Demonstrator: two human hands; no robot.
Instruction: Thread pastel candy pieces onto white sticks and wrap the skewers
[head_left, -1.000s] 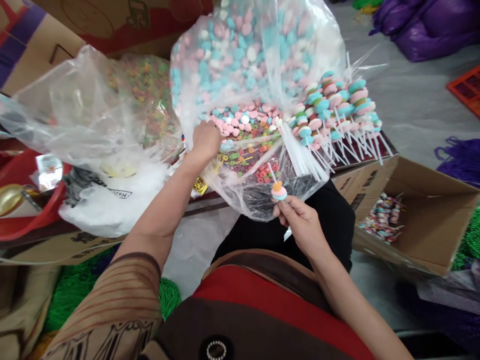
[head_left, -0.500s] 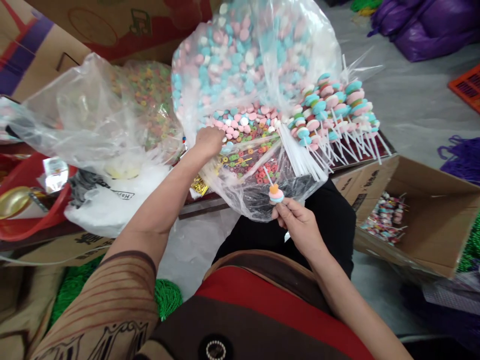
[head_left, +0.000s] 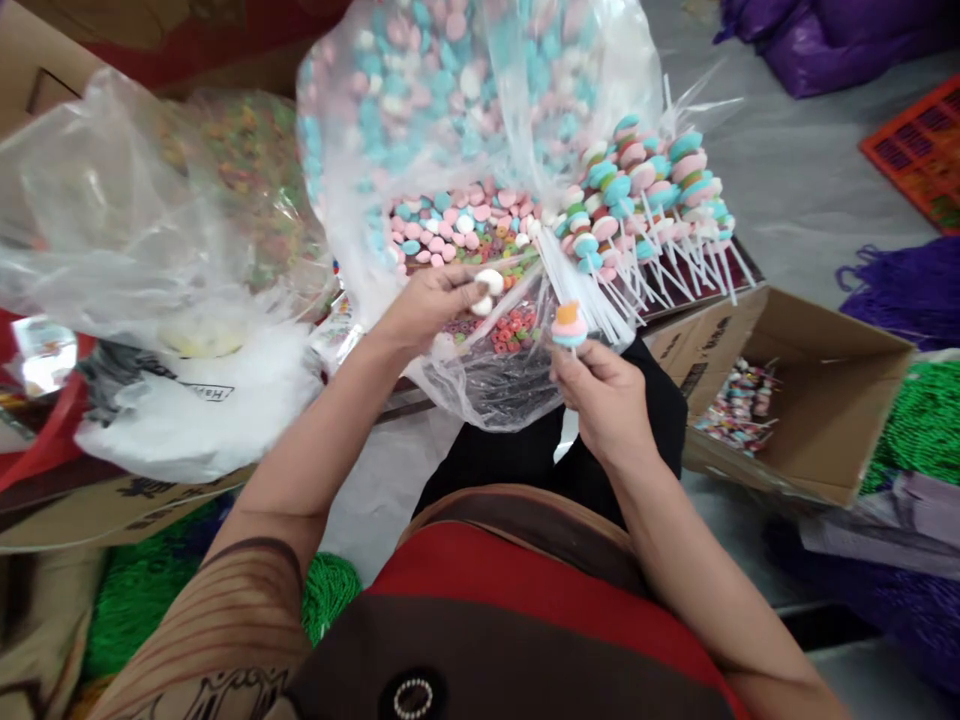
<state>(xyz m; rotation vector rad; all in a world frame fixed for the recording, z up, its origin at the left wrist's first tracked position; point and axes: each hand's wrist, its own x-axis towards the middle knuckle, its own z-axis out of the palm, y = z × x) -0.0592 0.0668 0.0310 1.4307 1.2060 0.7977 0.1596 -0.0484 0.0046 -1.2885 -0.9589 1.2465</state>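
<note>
My left hand [head_left: 427,305] pinches two white candies [head_left: 490,282] between thumb and fingers, above the open mouth of a clear plastic bag [head_left: 495,395]. Closed on a candy skewer [head_left: 570,326], my right hand [head_left: 606,395] keeps it upright; an orange piece sits over a pink and a blue one on it. Pink, blue and white candies [head_left: 450,222] lie loose in front of the left hand, beside small coloured ring candies [head_left: 516,328]. A bundle of white sticks [head_left: 574,290] lies just beyond my right hand.
Finished candy skewers [head_left: 652,190] are piled at the right. A cardboard box [head_left: 817,410] below them holds wrapped pieces. A big bag of pastel candies [head_left: 450,90] stands behind, a bag of ring candies [head_left: 247,180] to its left. A white plastic bag [head_left: 195,410] lies at the left.
My left hand has come out of the loose candy pile toward the right, now with white candies in its fingers. My right hand has raised the skewer slightly. The view has shifted.
</note>
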